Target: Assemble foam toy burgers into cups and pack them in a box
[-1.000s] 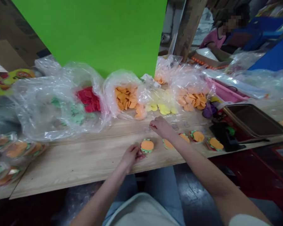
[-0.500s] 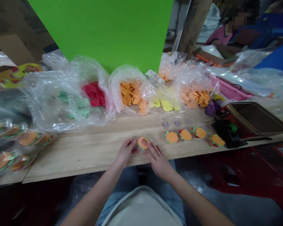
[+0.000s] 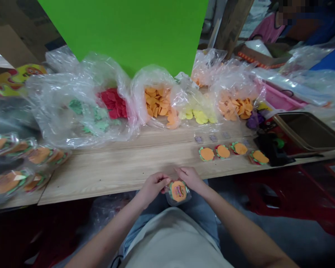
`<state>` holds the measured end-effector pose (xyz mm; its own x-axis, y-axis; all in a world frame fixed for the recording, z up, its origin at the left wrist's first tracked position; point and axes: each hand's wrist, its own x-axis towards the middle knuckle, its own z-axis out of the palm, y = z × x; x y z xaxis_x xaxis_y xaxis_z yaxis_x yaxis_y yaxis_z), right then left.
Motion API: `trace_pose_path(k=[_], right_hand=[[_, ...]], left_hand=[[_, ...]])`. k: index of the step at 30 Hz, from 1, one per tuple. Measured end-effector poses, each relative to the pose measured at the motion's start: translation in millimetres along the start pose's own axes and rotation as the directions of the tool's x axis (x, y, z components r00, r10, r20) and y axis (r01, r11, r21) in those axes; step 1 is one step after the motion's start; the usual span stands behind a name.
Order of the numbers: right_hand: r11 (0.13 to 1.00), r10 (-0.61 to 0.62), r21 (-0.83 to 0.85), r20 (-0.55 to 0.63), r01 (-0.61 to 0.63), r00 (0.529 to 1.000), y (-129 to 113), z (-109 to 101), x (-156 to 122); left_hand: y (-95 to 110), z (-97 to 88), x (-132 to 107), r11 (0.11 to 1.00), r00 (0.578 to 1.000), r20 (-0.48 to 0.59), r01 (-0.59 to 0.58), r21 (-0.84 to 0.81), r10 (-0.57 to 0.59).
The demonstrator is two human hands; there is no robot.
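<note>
Just off the table's front edge, over my lap, a clear plastic box (image 3: 171, 202) is tilted towards me. Inside it lies a toy burger (image 3: 179, 190) with an orange bun, green frilly edge and printed label. My left hand (image 3: 155, 187) pinches the box's upper left corner between thumb and fingers. Along the upper right edge, my right hand (image 3: 188, 176) grips it with bent fingers; its fingertips are slightly blurred. To the right on the table are several similar burgers (image 3: 222, 151) in clear packs, with small printed pieces (image 3: 213, 138) in a row behind them.
Along the back, plastic bags hold red pieces (image 3: 114, 104), green pieces (image 3: 96, 117), orange pieces (image 3: 158, 101) and yellow pieces (image 3: 201, 116). More packed burgers (image 3: 9, 181) are stacked at left. A dark tray (image 3: 309, 130) stands right. Behind, a person in a pink top (image 3: 265, 28) sits.
The box with the burger has come from the tabletop towards me, past the front edge, and now tilts. Both hands moved with it; my right hand went from lying flat to gripping.
</note>
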<state>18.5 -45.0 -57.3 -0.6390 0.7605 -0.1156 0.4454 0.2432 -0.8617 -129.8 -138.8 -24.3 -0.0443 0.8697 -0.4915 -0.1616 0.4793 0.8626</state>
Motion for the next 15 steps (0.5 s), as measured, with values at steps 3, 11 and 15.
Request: trace_pose_path(k=[3, 11, 15], right_hand=[[1.0, -0.004, 0.03, -0.084, 0.006, 0.996, -1, -5, -1], [0.894, 0.422, 0.337, -0.412, -0.296, 0.807, -16, -5, -34], [0.9, 0.393, 0.392, -0.546, -0.188, 0.74, -23, -7, -44]], left_hand=[[5, 3.6, 2, 0.999, 0.999, -0.017, -0.035, 0.013, 0.036], [14, 23.3, 10, 0.978, 0.952, -0.225, -0.209, 0.02, 0.208], [16, 35.1, 2, 0.959, 0.933, -0.227, -0.285, 0.01, 0.279]])
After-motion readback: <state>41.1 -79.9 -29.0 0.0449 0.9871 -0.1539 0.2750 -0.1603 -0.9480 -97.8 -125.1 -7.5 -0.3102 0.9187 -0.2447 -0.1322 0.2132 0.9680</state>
